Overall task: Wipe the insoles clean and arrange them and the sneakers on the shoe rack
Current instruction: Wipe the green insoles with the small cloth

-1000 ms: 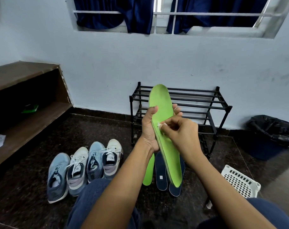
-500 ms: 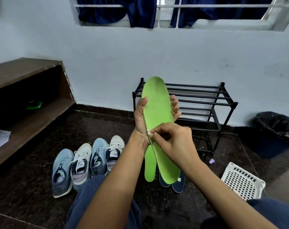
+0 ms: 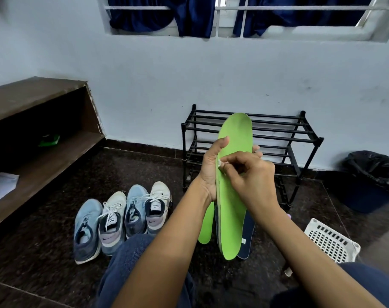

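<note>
We sit on the dark floor (image 3: 44,230) facing the black shoe rack (image 3: 278,117), which stands against the wall with nothing visible on its bars. To its left four sneakers (image 3: 112,221) are lined up side by side on the floor, toes toward us. A white basket (image 3: 329,241) sits at the right, near our knee.

The green insole (image 3: 232,210) we are cleaning stands nearly upright in front of the rack. Behind it a second green insole (image 3: 205,227) and navy insoles (image 3: 248,236) lie on the floor.

Our left hand (image 3: 208,170) grips the upright insole from behind at mid-length, thumb on one edge and fingertips showing past the other. Our right hand (image 3: 255,176) pinches a small white wipe (image 3: 219,162) and presses it to the insole's left edge, close to the left thumb.

We judge the wiping to be under way, with nothing arranged yet. The risks are modest:
- The insole is thin and held at one spot, so a hard stroke could fold it or twist it out of our grip.
- The wipe is tiny, so it may slip from the pinch or miss parts of the surface.
- Setting the cleaned insole back on the floor among the others could soil it again or mix it up with them.
</note>
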Tool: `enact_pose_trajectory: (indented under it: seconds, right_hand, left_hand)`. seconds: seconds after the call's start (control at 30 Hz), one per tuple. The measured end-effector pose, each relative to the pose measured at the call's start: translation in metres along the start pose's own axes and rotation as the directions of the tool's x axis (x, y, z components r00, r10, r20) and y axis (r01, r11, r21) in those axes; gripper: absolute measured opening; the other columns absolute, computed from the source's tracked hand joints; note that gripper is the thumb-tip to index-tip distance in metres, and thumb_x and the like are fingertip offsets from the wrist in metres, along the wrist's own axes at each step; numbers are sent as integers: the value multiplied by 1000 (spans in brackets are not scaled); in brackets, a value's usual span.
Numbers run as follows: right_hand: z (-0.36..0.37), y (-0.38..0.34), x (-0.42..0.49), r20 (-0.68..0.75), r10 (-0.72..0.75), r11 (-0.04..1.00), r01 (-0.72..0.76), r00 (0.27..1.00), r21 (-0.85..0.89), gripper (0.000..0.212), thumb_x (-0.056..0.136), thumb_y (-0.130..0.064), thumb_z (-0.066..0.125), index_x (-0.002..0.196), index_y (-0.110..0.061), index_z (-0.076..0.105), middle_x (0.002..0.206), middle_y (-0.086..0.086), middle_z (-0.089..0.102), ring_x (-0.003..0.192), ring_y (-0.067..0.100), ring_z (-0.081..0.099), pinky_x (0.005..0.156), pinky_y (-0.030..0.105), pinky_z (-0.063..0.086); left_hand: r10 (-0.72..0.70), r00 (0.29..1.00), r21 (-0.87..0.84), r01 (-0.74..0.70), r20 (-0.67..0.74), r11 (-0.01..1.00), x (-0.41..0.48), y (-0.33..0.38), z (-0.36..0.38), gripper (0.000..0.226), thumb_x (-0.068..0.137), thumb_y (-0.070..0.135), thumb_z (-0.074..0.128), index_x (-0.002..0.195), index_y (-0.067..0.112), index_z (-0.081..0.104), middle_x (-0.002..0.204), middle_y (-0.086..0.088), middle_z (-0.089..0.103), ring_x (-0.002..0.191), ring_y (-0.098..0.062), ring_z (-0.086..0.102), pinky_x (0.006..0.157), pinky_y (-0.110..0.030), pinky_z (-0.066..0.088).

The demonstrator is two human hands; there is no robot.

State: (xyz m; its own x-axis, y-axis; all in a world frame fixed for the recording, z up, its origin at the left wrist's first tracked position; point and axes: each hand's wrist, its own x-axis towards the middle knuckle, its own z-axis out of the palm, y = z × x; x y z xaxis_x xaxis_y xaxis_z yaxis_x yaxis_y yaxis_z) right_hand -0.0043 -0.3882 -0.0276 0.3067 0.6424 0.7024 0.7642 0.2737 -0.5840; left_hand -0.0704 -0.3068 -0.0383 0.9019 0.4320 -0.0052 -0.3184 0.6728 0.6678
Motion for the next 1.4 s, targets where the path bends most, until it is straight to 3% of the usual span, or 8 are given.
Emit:
enact_pose_trajectory:
  seconds: [0.17,0.3,0.47,0.63,0.83,1.0,1.27,1.4]
  right_hand:
    - [3,-2,-8,123,-15,1000,13,992,18,9,74,-8,74,80,-14,75,74,-4,70,72,4,60,67,13,47]
    - [4,-2,-17,228,-6,999,-6,974,53,8,75,-12,76,80,-18,75,69,-10,67,64,-3,58,62,4,40]
    - [3,0,-12,82,-41,996,34,996,85,7,74,-12,73,80,-13,75,76,-5,71,70,3,62,68,9,46]
    - [0,5,2,-11,39,997,-38,999,61,12,73,-3,74,80,-12,75,76,-6,70,78,2,62,74,0,38]
    - [1,1,-10,158,-50,997,40,986,67,11,74,-8,77,81,-17,76,75,-7,71,71,-2,61,67,6,43]
    - [-1,-2,-20,270,-126,988,97,955,119,8,77,-19,71,83,-17,76,76,-6,70,70,2,61,65,16,49]
    - [-1,0,-12,133,-88,990,72,987,117,6,75,-11,75,81,-13,76,76,-7,70,71,0,62,70,11,46]
    - [2,-1,-4,81,44,990,-55,996,132,9,74,-9,77,80,-17,76,72,-12,69,70,-1,63,69,6,44]
  left_hand:
    - [131,991,-47,-131,5,990,-2,4,-7,85,59,46,79,122,-3,53,112,-17,60,97,-24,62,93,-36,48]
    - [162,987,-50,-162,1,986,-3,14,-15,83,56,47,82,120,1,55,112,-13,59,96,-21,61,90,-35,51]
    - [168,985,-99,-171,-35,980,1,4,-7,83,55,51,82,114,-1,58,105,-14,62,89,-22,62,87,-35,51]
    - [49,996,-50,-52,-72,997,7,-8,2,88,44,51,86,113,1,63,109,-13,65,93,-23,67,84,-31,55]
    - [131,991,-109,-128,26,986,1,7,-9,80,62,51,78,118,-2,56,106,-13,59,90,-22,61,93,-38,48]
    - [170,984,-123,-163,51,979,-2,17,-14,86,61,53,78,123,0,50,107,-13,59,89,-22,61,91,-40,48]
    - [129,991,-126,-134,-45,983,0,3,-6,79,70,56,68,118,-4,54,99,-14,59,87,-23,60,95,-37,44]
    - [64,989,-86,-75,-130,993,-2,-1,-6,89,56,57,80,117,-5,61,102,-15,65,92,-24,65,86,-34,54]
